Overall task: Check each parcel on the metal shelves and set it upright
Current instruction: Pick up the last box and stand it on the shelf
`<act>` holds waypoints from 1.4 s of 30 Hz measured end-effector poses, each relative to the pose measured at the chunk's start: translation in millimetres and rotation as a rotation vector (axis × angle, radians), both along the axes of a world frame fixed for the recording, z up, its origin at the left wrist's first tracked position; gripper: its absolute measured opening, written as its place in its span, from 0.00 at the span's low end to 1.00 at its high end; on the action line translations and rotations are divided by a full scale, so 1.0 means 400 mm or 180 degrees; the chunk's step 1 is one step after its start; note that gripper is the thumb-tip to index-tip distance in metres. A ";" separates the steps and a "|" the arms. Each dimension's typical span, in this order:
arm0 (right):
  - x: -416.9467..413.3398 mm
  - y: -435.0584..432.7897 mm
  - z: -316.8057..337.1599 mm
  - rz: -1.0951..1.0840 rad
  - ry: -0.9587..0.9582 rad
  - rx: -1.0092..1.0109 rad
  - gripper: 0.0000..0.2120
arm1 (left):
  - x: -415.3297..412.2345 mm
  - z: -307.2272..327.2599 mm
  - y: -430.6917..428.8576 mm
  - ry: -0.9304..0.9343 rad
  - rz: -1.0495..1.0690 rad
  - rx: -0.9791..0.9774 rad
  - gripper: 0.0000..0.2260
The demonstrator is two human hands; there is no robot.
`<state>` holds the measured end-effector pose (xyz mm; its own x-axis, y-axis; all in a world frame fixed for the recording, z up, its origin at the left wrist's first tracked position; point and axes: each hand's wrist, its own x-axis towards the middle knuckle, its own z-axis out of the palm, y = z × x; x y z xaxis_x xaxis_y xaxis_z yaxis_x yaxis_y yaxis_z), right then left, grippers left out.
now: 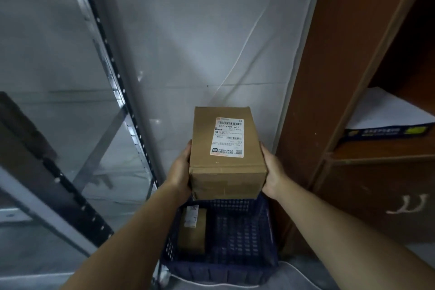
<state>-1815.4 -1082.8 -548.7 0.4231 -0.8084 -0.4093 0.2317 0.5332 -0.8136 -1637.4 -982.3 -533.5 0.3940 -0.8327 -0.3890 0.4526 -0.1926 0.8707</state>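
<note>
Looking down along two bare forearms. Clasped between left hand (180, 169) and right hand (273, 172): a brown cardboard parcel (226, 148), held in the air, long side pointing away, white shipping label (227, 137) facing up between the two thumbs. Left thumb laid along the parcel's left face, right thumb along its right face. Remaining fingers hidden behind and under the box (gripping it, though exactly how they lie cannot be told). Directly below the fingers, a dark blue slotted basket (219, 268), holding a second taped parcel (191, 231) at its left side, label up. Left of the left-hand fingers, well apart, a slanting metal shelf upright (118, 82) with punched holes. Right of the right-hand fingers, a brown wooden cabinet (329, 77) with a white-topped blue box (386, 125) on its shelf. Beyond the fingertips, a pale wall crossed by a thin white cable (246, 42)
</note>
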 end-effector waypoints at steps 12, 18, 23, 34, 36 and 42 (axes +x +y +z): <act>0.081 -0.021 -0.520 -0.0066 0.0075 0.0022 0.23 | 0.074 -0.509 -0.025 -0.0056 0.0007 0.0065 0.22; 0.084 -0.033 -0.717 -0.0257 0.0070 -0.0112 0.14 | 0.091 -0.701 -0.050 0.0024 0.0030 0.0193 0.22; 0.083 -0.042 -0.835 -0.0290 0.0194 -0.0134 0.14 | 0.088 -0.820 -0.054 0.0197 -0.0125 0.0255 0.24; 0.021 -0.098 -1.009 -0.0429 0.0326 -0.0105 0.14 | 0.041 -1.010 -0.125 0.0233 -0.0370 0.0384 0.24; 0.023 -0.108 -1.045 -0.0359 0.0434 -0.0041 0.15 | 0.046 -1.052 -0.130 0.0118 -0.0319 0.0437 0.25; 0.045 -0.118 -1.175 -0.0171 0.0911 0.0190 0.15 | 0.082 -1.167 -0.141 -0.0220 -0.0239 0.0847 0.19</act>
<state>-1797.6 -1130.0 -1018.9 0.2410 -0.7974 -0.5533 0.0266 0.5753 -0.8175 -1604.7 -1038.5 -1000.3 0.3683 -0.7327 -0.5723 0.3699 -0.4493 0.8132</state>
